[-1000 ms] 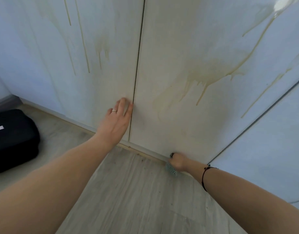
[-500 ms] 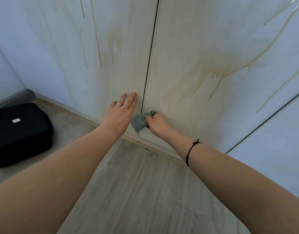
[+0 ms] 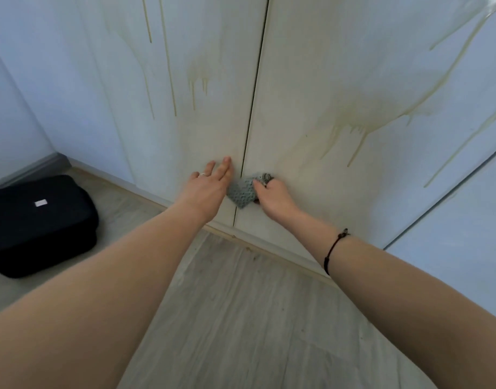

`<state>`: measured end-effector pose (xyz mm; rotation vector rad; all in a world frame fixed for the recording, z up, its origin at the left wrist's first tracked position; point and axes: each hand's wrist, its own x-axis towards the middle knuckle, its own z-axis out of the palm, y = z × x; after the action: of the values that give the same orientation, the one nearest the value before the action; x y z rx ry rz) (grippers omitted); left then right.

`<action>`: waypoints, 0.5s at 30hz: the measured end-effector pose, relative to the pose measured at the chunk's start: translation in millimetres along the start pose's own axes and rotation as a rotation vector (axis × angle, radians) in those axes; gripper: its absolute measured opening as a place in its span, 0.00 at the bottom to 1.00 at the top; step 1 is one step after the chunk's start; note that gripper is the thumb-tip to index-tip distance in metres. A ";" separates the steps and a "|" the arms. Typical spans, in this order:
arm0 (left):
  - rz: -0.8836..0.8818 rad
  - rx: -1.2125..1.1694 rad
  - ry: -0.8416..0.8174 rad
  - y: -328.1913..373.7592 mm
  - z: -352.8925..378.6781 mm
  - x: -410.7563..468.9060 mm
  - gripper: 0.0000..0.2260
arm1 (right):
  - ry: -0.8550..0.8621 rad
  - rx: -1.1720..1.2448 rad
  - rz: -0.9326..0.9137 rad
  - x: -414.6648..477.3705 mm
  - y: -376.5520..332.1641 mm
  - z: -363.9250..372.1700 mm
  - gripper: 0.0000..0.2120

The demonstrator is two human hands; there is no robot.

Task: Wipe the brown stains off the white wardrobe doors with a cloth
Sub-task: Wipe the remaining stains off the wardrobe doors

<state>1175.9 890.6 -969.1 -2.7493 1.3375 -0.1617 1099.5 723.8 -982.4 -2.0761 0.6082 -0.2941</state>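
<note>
The right hand point(image 3: 274, 197) has its grip clamped on a grey cloth point(image 3: 242, 192), fingers curled over the bunched top, and presses it against the right door point(image 3: 353, 66) near that door's lower inner corner, just beside the seam point(image 3: 252, 108). The left hand point(image 3: 207, 189) lies flat with straight fingers, its grip apart, on the lower inner edge of the left door point(image 3: 123, 80).

The risks, as I judge them:
- The cloth sits low, well below the main brown stain point(image 3: 361, 113), so the rubbing here may miss the worst of it.
- A loaded cloth could smear the brown into a wider film instead of lifting it.
- Hard pressure next to the seam could swing or rattle a door, which the braced left hand probably guards against.
- A loose cloth corner could catch in the seam.

The cloth is soft, with a knobbly waffle weave, crumpled into a rough wedge; whether it is damp cannot be told. The doors are flat, smooth, faintly glossy white panels. The stain is a pale brown blotch with thin runs trailing down, and narrower drips point(image 3: 197, 80) streak the left door. Below lies a grey wood-grain floor point(image 3: 241, 304), with a matte black case point(image 3: 39, 223) near the left corner.
</note>
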 end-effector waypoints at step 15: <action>0.062 -0.066 0.053 -14.8 6.0 2.4 0.40 | -0.200 0.080 0.127 15.6 16.0 33.3 0.12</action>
<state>1189.7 897.9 -973.2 -2.7710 1.4655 -0.1918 1122.1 732.3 -1014.4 -1.9509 0.5936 -0.0357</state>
